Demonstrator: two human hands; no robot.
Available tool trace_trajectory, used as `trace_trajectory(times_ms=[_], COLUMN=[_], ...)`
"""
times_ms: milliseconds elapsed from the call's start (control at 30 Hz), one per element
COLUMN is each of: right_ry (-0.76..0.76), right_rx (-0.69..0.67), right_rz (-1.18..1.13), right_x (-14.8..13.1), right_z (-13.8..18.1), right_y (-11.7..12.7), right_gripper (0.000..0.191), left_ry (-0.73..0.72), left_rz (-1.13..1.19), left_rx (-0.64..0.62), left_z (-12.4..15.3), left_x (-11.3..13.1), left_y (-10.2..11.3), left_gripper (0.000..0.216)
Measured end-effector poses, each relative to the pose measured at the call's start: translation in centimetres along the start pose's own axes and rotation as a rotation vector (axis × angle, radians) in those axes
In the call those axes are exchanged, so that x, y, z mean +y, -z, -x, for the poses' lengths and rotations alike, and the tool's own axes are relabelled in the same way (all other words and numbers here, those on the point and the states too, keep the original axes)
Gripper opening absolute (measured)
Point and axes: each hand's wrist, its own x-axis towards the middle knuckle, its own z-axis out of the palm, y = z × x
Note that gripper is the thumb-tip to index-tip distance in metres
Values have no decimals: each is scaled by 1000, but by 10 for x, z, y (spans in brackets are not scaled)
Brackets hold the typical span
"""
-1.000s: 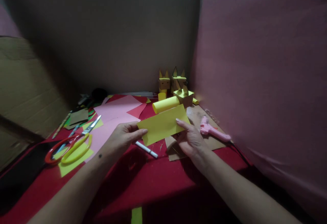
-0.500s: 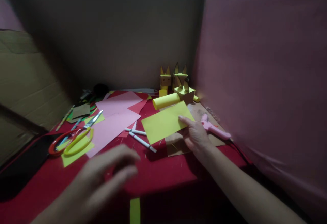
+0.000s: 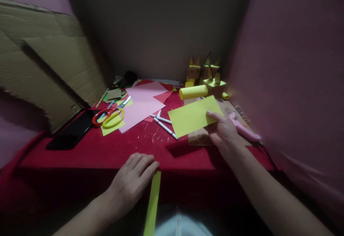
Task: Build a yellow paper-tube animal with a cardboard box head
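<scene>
My right hand pinches a yellow paper sheet by its right end, thumb on top, holding it tilted above the table. My left hand is closed at the table's front edge, fingers curled against the thumb. A long yellow paper strip hangs down from its fingertips toward my lap; the exact grip is hidden. Under the yellow sheet lies a piece of brown cardboard. White sticks with dark bands lie left of the sheet, and a rolled yellow paper tube is behind it.
Scissors with red and yellow handles lie on pink paper and yellow scraps. A black phone is at left. A pink glue gun with a cord lies right. Cardboard box figures with pointed ears stand at back.
My left hand has closed and come to the top of the yellow strip, which now shows longer. The right hand still holds the yellow sheet. The view has shifted, moving the scene right and up.
</scene>
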Motion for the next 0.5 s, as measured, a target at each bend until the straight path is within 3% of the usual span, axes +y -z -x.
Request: trace_trajectory(times_ms=[100, 167, 200, 267, 367, 400, 467, 500], right_ry=[-11, -11, -9, -8, -3, -3, -6, -11], right_rx=[-17, -41, -48, -47, -19, -19, -39, -52], right_rz=[29, 51, 60, 79, 104, 110, 126, 140], right_x=[-5, -8, -10, -12, -12, -12, -10, -9], right_z=[4, 6, 6, 8, 9, 9, 8, 7], right_y=[-3, -6, -7, -9, -10, -10, -12, -13], right_gripper=[35, 35, 35, 36, 36, 36, 38, 39], left_ry=[74, 149, 219, 511, 988, 1108, 1183, 1124], left_rz=[165, 325, 410, 522, 725, 841, 1152, 1194], left_rx=[32, 30, -49, -229, -606, -654, -650, -630], left_z=[2, 18, 30, 56, 85, 89, 90, 88], left_x=[1, 8, 14, 30, 58, 65, 75, 76], left_y=[13, 18, 16, 1, -40, -54, -69, -68], left_gripper=[20, 20, 18, 18, 31, 31, 29, 30])
